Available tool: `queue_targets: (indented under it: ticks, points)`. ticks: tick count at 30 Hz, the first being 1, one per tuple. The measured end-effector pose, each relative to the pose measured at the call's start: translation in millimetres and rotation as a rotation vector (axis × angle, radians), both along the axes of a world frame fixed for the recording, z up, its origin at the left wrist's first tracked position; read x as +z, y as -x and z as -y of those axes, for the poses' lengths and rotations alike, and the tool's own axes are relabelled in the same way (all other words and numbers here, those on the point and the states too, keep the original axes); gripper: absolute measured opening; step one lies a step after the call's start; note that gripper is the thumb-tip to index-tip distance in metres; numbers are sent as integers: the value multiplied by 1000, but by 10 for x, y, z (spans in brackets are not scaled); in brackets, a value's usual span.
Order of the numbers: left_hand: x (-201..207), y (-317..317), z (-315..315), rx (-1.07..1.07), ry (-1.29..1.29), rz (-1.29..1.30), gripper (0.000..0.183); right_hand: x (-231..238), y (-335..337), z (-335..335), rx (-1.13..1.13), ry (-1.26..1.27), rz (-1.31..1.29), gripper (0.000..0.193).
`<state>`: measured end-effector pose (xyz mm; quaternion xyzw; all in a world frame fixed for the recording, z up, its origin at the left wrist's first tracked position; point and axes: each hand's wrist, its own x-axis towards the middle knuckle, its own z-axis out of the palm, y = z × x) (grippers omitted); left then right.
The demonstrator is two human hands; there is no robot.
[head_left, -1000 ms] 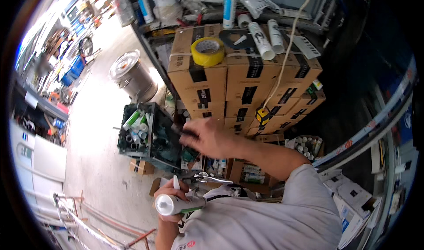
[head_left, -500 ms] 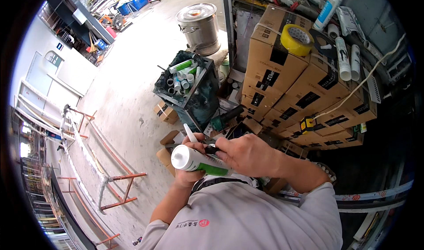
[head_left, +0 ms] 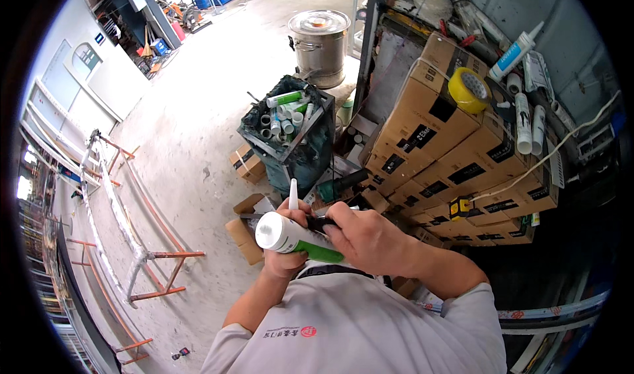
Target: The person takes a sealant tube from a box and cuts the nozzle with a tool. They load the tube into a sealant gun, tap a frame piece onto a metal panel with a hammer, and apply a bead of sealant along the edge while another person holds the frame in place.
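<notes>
In front of my chest, my left hand (head_left: 285, 263) is wrapped round a white and green sealant cartridge (head_left: 310, 245), whose white end points left. The same hand's thumb and fingers pinch a white tapered nozzle (head_left: 293, 195), which stands nearly upright behind the cartridge. My right hand (head_left: 373, 238) is closed on a small black-handled tool (head_left: 319, 223) close to the nozzle's lower end. The tool's working end is hidden among my fingers, so its exact kind does not show.
Beyond my hands stands a metal-framed bin (head_left: 290, 152) lined with a dark bag and full of used cartridges. Stacked cardboard boxes (head_left: 403, 123) on the right carry yellow tape (head_left: 470, 90) and more cartridges. A steel drum (head_left: 320, 53) is behind; an orange-legged rack (head_left: 175, 255) stands left.
My view has shifted, so the boxes and bin sit differently in it. The nozzle has turned more upright. Both hands keep their grips.
</notes>
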<state>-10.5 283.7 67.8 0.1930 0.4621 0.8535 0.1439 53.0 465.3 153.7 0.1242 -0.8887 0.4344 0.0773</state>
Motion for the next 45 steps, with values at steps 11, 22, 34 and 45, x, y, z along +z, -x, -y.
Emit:
queue_targets:
  ticks: [11,22,34,45]
  points:
    - [139,109,158,-204,-233,66,26,550,320,-59,-35,-32,-333,44]
    - [398,34,290,-145,-231,244,10,475,494,303,-20,-43,-469,49]
    - [334,95,421,-2,-211,380,13,484,518,458,13,-92,-413,45]
    - [391,76,418,39,-120,363,34,534,509,541,-2,-117,-398,44]
